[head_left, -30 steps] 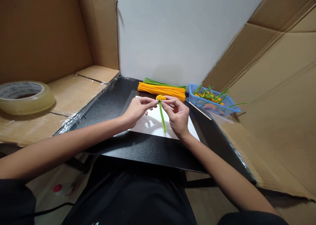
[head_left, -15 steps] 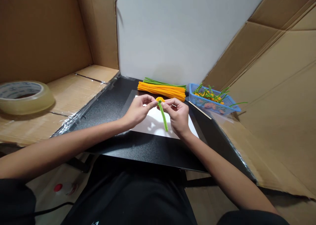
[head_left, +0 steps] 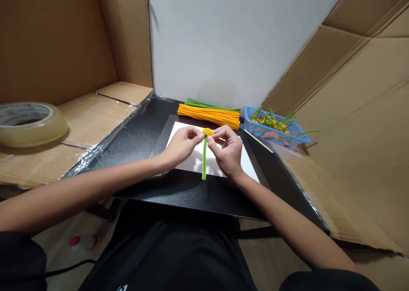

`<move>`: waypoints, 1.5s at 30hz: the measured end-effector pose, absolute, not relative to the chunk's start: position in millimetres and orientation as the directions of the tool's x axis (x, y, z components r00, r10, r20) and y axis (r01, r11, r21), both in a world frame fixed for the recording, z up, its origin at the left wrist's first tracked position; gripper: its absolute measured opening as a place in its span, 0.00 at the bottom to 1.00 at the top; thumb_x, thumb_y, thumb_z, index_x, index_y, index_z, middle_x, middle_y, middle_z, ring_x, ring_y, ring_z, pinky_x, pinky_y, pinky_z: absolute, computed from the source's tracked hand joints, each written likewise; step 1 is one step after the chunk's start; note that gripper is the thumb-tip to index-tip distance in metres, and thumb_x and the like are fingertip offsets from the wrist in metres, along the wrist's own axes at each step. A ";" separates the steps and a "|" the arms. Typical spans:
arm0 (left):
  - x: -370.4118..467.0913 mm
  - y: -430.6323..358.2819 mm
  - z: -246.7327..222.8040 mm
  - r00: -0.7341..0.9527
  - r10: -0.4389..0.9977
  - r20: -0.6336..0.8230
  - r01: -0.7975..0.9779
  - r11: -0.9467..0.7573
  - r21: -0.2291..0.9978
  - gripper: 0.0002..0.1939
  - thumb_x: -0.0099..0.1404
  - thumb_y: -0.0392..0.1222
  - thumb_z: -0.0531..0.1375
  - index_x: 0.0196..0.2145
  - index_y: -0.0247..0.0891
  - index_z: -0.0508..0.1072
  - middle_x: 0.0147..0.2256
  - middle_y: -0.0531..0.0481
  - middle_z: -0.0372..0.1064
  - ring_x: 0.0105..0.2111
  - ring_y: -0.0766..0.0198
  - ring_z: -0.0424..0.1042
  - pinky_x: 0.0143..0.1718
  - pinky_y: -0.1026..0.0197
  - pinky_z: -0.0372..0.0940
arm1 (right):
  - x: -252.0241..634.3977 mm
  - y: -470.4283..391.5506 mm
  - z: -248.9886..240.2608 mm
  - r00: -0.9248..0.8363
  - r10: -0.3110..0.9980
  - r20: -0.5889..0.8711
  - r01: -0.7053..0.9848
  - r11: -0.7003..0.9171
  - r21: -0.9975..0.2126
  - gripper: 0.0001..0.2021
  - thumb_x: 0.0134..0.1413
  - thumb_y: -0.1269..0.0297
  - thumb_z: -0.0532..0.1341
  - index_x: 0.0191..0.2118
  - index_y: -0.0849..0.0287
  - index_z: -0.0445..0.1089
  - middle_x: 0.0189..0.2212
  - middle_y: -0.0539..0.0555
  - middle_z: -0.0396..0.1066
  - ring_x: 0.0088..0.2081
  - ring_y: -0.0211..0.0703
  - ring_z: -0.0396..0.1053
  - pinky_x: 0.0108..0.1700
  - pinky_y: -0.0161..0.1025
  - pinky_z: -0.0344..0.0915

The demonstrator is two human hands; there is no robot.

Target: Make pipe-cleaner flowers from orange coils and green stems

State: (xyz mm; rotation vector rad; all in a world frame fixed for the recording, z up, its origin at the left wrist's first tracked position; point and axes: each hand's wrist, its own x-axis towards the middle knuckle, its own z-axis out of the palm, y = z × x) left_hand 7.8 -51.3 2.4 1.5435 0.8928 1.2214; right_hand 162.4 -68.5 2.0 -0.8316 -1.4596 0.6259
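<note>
Between my two hands is a pipe-cleaner flower (head_left: 208, 131) with an orange head and a green stem (head_left: 204, 159) that points down toward me. My left hand (head_left: 182, 145) pinches the head's left side between thumb and fingertips. On the other side my right hand (head_left: 227, 150) pinches it with thumb and forefinger, close to where the stem joins. Both hands are above a white sheet (head_left: 251, 166) on the black table (head_left: 134, 133). Part of the flower head is covered by my fingertips.
Orange pipe cleaners (head_left: 207, 115) lie bundled at the back, with green ones (head_left: 194, 102) behind. To the right stand a blue basket (head_left: 270, 134) of flower pieces and a thin wooden stick (head_left: 258, 140). A tape roll (head_left: 53, 129) rests on the cardboard (head_left: 76, 116) at left.
The flower has turned and tilted between my fingers. Its stem has swung left and now hangs nearly straight toward me, where before it slanted right. Both hands keep their pinch.
</note>
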 end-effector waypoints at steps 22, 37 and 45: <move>0.5 -53.6 7.2 0.095 0.713 0.694 0.286 -0.688 0.667 0.07 0.62 0.43 0.67 0.33 0.36 0.78 0.31 0.49 0.79 0.30 0.65 0.75 0.31 0.64 0.67 | 160.5 -61.3 3.9 0.037 0.930 0.366 -0.250 0.363 -0.897 0.14 0.46 0.59 0.75 0.36 0.57 0.75 0.32 0.49 0.79 0.33 0.40 0.78 0.42 0.45 0.79; -5.7 -46.9 5.4 0.143 0.607 0.782 0.235 -0.788 0.569 0.10 0.59 0.44 0.70 0.35 0.35 0.79 0.32 0.47 0.80 0.30 0.65 0.76 0.27 0.66 0.67 | 164.4 -65.4 9.1 -0.095 0.862 0.497 -0.025 0.497 -0.867 0.16 0.53 0.55 0.70 0.48 0.48 0.80 0.38 0.49 0.78 0.35 0.40 0.77 0.41 0.43 0.81; -14.0 -42.6 11.7 0.253 0.641 0.724 0.071 -0.759 0.647 0.12 0.60 0.47 0.71 0.33 0.35 0.80 0.29 0.47 0.78 0.27 0.66 0.74 0.28 0.65 0.68 | 171.3 -63.3 14.5 -0.166 0.826 0.538 0.018 0.548 -0.836 0.15 0.55 0.53 0.70 0.46 0.51 0.81 0.43 0.52 0.79 0.40 0.43 0.78 0.39 0.40 0.80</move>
